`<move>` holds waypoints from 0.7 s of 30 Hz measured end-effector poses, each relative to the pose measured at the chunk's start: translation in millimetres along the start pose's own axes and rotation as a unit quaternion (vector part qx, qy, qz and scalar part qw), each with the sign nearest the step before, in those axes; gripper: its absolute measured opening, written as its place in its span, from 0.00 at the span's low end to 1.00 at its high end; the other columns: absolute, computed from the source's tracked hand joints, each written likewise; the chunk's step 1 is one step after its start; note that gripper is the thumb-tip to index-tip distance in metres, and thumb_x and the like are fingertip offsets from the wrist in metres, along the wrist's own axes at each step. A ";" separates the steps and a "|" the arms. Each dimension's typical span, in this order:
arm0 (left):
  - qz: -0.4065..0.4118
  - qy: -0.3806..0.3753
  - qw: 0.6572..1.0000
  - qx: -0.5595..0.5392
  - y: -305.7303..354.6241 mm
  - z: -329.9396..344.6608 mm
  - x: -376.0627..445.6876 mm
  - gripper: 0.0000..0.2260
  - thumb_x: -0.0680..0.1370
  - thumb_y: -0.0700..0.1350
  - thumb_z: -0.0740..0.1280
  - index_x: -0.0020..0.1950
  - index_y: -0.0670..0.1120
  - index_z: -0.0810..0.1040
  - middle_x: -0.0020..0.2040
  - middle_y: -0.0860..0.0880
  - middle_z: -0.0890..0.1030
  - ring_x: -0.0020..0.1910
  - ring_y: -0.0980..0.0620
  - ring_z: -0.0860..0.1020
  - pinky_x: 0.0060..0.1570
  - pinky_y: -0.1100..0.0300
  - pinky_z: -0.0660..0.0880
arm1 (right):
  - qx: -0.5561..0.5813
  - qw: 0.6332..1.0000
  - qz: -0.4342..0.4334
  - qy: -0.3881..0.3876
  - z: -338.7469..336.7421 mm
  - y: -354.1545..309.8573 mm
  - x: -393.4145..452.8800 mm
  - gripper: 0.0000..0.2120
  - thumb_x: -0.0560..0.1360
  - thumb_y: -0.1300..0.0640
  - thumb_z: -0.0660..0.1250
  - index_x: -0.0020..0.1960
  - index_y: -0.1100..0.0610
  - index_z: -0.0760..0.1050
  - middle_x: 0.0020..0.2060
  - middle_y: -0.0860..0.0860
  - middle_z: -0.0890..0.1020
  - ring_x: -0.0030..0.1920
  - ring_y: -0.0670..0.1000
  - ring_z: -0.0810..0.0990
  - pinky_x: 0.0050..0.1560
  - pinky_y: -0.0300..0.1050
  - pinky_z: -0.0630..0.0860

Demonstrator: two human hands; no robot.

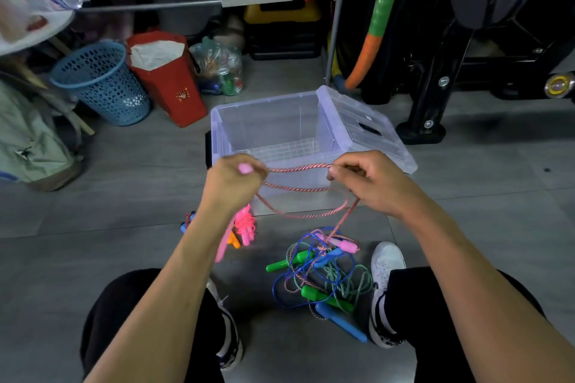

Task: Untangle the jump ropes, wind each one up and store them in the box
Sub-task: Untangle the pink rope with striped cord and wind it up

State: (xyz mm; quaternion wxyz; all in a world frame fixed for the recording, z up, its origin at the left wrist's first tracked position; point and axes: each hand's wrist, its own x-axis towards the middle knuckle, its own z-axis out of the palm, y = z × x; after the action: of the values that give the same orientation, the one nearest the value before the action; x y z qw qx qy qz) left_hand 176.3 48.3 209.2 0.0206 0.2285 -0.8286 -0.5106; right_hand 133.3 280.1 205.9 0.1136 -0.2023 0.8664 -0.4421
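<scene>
My left hand grips a pink handle and loops of the pink-and-white jump rope. My right hand pinches the same rope, stretched between both hands in front of the clear plastic box. From my right hand the rope runs down to its other pink handle in a tangled pile of blue and green ropes on the floor between my feet. A wound neon-pink rope lies left of the pile, beside an orange handle and a blue-handled one.
The box's lid leans on its right side. A blue mesh basket, a red bag and a sack of bottles stand behind left. Black exercise equipment fills the right back. A grey bag sits far left.
</scene>
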 end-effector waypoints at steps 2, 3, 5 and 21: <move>0.074 -0.028 0.991 0.109 -1.8 3.9 -5.5 0.16 0.73 0.43 0.72 0.60 0.52 0.81 0.56 0.56 0.81 0.54 0.58 0.77 0.54 0.69 0.68 | 0.004 1.000 -0.027 -0.006 1.6 -4.5 -2.0 0.08 0.79 0.56 0.65 0.45 0.54 0.82 0.32 0.38 0.81 0.31 0.39 0.73 0.37 0.37 0.69; 0.114 -0.051 0.986 0.111 1.2 5.5 -9.6 0.19 0.73 0.44 0.73 0.63 0.53 0.79 0.58 0.58 0.79 0.59 0.62 0.75 0.57 0.72 0.65 | 0.008 0.999 -0.039 -0.016 3.9 -7.4 -2.4 0.08 0.79 0.56 0.65 0.46 0.55 0.82 0.32 0.38 0.80 0.31 0.39 0.74 0.37 0.35 0.68; 0.176 -0.122 0.974 0.076 7.1 7.9 -16.7 0.17 0.74 0.46 0.73 0.62 0.54 0.80 0.58 0.59 0.80 0.60 0.64 0.75 0.61 0.71 0.66 | 0.011 0.997 -0.066 -0.036 10.4 -12.4 -1.5 0.08 0.80 0.56 0.65 0.47 0.56 0.82 0.32 0.41 0.80 0.32 0.39 0.73 0.36 0.35 0.67; 0.089 -0.079 0.981 0.152 -2.6 5.4 -5.3 0.18 0.72 0.44 0.72 0.62 0.53 0.80 0.57 0.54 0.81 0.56 0.56 0.78 0.53 0.73 0.66 | -0.001 0.999 -0.042 -0.002 4.3 -4.3 -1.2 0.09 0.79 0.52 0.66 0.44 0.53 0.82 0.27 0.44 0.75 0.29 0.42 0.68 0.33 0.39 0.65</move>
State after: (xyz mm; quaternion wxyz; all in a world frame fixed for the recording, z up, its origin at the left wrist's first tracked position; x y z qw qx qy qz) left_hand 180.5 54.0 205.5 -0.0345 0.1131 -0.9125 -0.3916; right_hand 137.1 275.3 206.9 0.0968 -0.2392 0.8573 -0.4454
